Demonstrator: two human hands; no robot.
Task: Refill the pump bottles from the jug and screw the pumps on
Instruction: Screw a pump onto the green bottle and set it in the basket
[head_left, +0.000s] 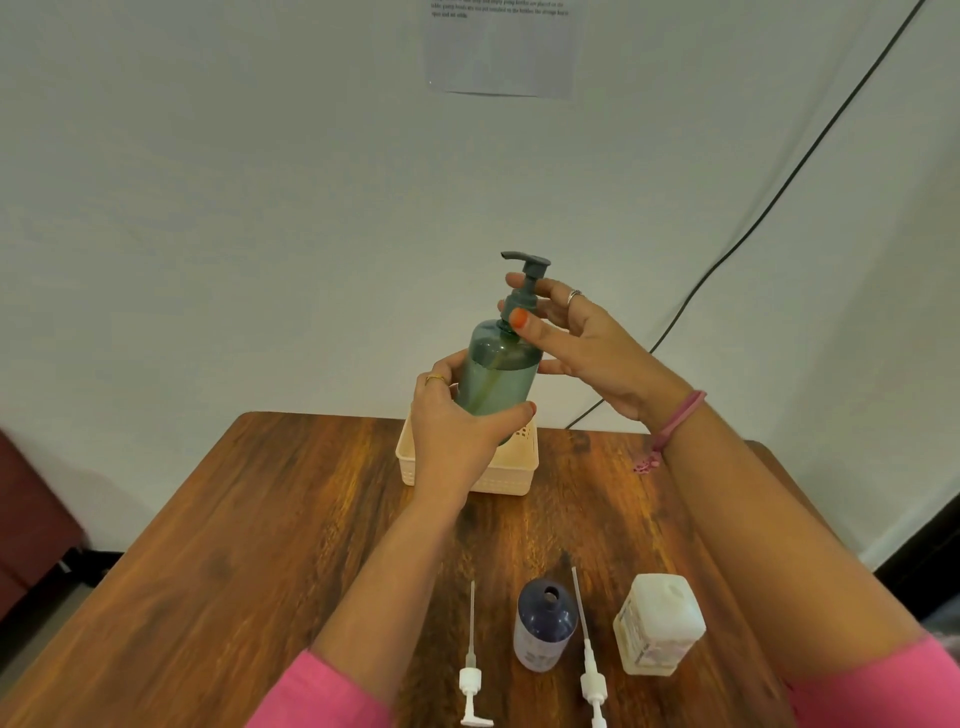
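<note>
A teal pump bottle (500, 371) is held up above the cream basket (511, 475). My left hand (457, 426) grips its lower body. My right hand (571, 343) pinches the grey pump collar (521, 301) at the bottle's neck with thumb and fingers. The pump head points left. Near the front edge stands a dark blue bottle (545, 623) with an open neck. Two white pumps lie flat on either side of it: one (471, 670) to its left and one (589, 665) to its right. A white jug (658, 623) stands to the right.
The wooden table (260, 545) runs to the wall. A black cable (753, 228) hangs down the wall at the right. A small pink thing (645, 465) lies near my right wrist. A dark red cabinet (31, 519) stands left of the table.
</note>
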